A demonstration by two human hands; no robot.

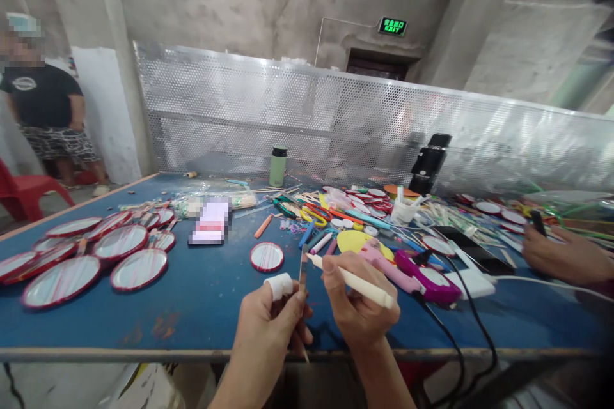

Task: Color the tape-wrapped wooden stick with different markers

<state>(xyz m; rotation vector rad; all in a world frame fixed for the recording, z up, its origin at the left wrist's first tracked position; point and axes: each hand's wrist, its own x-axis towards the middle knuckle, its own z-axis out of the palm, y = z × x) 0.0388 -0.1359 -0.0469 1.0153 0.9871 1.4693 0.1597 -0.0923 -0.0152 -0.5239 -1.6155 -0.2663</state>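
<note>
My left hand [268, 319] is closed round a thin wooden stick [303, 268] held upright, with a white cap [279, 285] tucked between its fingers. My right hand [357, 307] grips a white marker pen [352, 280], its tip touching the top of the stick. Both hands hover over the near edge of the blue table [201, 307]. A small red-rimmed round mirror [267, 256] lies just beyond my left hand.
Several larger red-rimmed mirrors [96, 255] cover the left of the table. A pink glue gun [407, 271] with a black cable, scissors [311, 212], a green bottle [277, 166] and craft bits lie ahead. Another person's hand [561, 255] rests at right. A person stands far left.
</note>
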